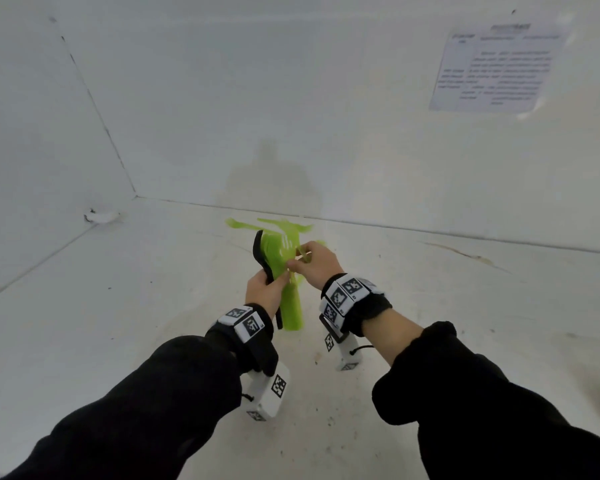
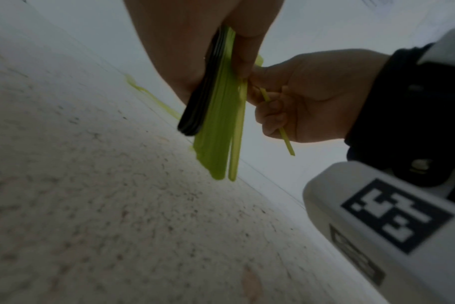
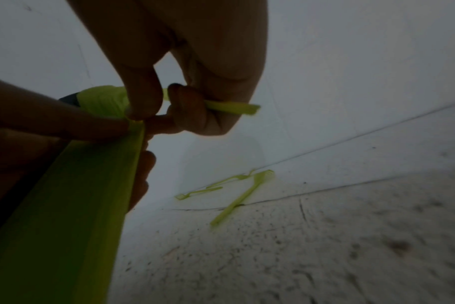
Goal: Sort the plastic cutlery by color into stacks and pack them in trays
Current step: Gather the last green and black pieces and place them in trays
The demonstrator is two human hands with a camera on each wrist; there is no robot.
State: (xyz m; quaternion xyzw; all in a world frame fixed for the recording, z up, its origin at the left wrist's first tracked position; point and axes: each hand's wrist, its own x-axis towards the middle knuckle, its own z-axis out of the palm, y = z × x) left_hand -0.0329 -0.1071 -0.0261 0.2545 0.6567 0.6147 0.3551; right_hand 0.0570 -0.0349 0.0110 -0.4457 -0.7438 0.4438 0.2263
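My left hand [image 1: 265, 289] grips an upright bundle of cutlery above the table: a thick stack of lime-green pieces [image 1: 286, 271] with a few black pieces [image 1: 258, 252] on its left side. In the left wrist view the green handles [image 2: 216, 133] and black handles [image 2: 195, 111] hang below the fingers. My right hand [image 1: 314, 263] meets the bundle's right edge, and its curled fingers hold a single green piece [image 3: 231, 107]. That piece's thin handle [image 2: 286, 139] pokes out below the fist. What kind of utensil it is stays hidden.
Several loose green forks [image 1: 274, 225] lie on the white table [image 1: 430, 323] near the back wall, just beyond my hands; they also show in the right wrist view [image 3: 242, 195]. A printed sheet [image 1: 496, 67] hangs on the wall at upper right. No tray is in view.
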